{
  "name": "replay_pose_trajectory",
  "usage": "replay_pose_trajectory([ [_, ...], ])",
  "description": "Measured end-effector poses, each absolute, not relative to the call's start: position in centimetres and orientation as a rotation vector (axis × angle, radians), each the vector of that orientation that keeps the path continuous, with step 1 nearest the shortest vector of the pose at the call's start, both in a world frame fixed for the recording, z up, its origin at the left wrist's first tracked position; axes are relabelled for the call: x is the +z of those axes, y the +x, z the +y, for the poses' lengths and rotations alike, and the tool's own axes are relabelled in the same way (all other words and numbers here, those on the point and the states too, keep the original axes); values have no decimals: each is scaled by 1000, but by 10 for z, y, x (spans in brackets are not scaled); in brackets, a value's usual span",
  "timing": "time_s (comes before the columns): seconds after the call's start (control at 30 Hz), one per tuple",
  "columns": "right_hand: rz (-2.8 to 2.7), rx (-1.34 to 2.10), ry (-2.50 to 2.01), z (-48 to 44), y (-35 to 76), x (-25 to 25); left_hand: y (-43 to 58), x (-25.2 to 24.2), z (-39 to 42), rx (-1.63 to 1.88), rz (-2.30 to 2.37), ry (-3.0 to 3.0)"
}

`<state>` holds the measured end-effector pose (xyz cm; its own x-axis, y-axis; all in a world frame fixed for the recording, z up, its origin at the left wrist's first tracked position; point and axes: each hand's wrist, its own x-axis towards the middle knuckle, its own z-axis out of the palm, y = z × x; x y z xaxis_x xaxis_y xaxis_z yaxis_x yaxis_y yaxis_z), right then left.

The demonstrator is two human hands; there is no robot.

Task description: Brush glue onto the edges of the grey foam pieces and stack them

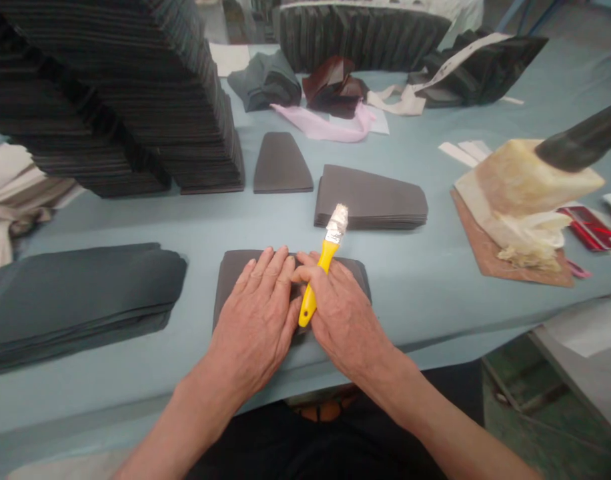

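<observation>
A dark grey flat piece point(230, 272) lies near the table's front edge, under both hands. My left hand point(260, 307) rests flat on its left part, fingers stretched out and nothing in them. Across its right part lies my right hand point(335, 300), with a yellow-handled brush point(326, 260) held between thumb and fingers, bristles pointing up and away. Whitish stuff coats the bristles. Just behind the brush tip sits a stack of grey pieces point(373, 193), and left of it a smaller tapered grey piece point(283, 163). My hands hide the middle of the piece beneath them.
Tall dark stacks point(185, 100) stand at the back left; dark green pieces point(80, 293) lie at the left. A glue-crusted container point(515, 187) with a dark handle stands on a brown board point(485, 257) at the right. Cloth scraps point(268, 80) and a pink strip point(330, 125) lie behind.
</observation>
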<state>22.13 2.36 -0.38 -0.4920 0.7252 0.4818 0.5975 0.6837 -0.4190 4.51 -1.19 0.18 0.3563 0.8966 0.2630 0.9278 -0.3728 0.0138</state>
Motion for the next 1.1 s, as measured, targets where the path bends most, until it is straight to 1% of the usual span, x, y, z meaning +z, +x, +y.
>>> replay_pose_trajectory([
  [0.27, -2279, 167, -1072, 26, 224, -13, 43, 4, -12, -327, -1752, -2376],
  [0.73, -2214, 238, -1147, 27, 227, -13, 29, -1, -11, -481, -2041, -2309],
  [0.9, -2231, 285, -1161, 28, 227, -15, 28, -5, -8, -526, -2080, -2308],
  [1.1, -2274, 249, -1195, 30, 225, -15, 24, -4, -7, -470, -2061, -2299],
])
